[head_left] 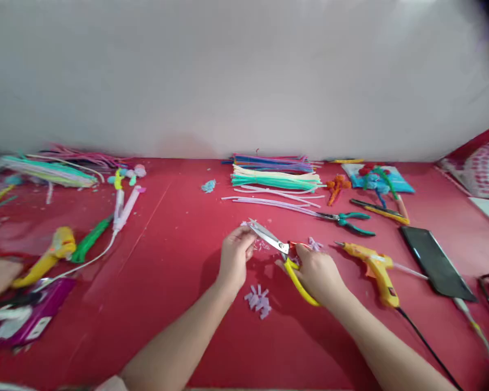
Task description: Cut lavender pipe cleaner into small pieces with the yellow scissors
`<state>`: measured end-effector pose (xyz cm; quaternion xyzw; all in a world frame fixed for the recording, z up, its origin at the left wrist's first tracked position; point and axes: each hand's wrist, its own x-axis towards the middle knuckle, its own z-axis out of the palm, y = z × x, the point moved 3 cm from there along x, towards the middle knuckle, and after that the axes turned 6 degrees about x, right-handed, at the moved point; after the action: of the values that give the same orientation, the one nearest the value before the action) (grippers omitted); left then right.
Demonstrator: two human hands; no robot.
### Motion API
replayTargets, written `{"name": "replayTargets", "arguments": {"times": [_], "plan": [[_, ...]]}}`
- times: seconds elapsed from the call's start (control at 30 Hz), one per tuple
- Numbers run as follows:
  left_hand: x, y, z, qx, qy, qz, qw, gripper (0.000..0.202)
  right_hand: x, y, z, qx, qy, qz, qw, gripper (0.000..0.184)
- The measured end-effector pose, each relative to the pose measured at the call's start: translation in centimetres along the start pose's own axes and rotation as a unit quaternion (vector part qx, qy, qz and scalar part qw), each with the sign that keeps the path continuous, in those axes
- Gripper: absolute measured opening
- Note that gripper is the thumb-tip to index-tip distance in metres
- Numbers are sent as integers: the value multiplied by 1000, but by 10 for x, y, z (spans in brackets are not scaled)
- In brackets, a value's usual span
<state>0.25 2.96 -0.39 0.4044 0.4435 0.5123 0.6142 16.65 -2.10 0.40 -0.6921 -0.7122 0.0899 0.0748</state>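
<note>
My right hand grips a pair of scissors with yellow handles, its blades reaching left to my other hand. The fingers of my left hand are pinched around a small lilac pipe cleaner piece, mostly covered by fingertips and blade tips. Below the hands lies a little pile of cut lilac pipe cleaner pieces. Fine lilac trimmings are scattered behind the blades. Some more lilac bits rest just beyond my right hand.
Pipe cleaner bundles lie by the wall, with loose lilac stems in front. Green-handled pliers, a yellow glue gun and a phone are on the right. At left, a co-worker's hand is near another glue gun.
</note>
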Motion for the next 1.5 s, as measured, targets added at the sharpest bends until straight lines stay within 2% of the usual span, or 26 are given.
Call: {"name": "replayTargets", "arguments": {"times": [0.67,0.8,0.97,1.1,1.2,1.3,1.4,1.5], "plan": [[-2,4,1,-11,13,-14,1000,15,2,2,-2,-7,-1,9,1000,42],[-2,5,2,-6,7,-16,1000,15,2,3,-4,-13,2,14,1000,37],[-2,7,3,-15,21,-18,1000,18,3,4,-7,-9,-3,42,999,39],[-2,7,6,-10,2,-26,1000,19,5,5,-8,23,2,54,998,40],[-4,4,10,20,-36,-51,998,20,6,5,-8,108,-3,55,993,34],[-7,2,16,52,-104,-81,990,20,7,1,-9,261,-16,49,964,28],[-13,3,25,80,-194,-103,972,22,7,-5,-13,428,-13,33,903,22],[-18,6,30,94,-248,-121,956,23,5,-9,-14,528,-32,31,848,20]]}}
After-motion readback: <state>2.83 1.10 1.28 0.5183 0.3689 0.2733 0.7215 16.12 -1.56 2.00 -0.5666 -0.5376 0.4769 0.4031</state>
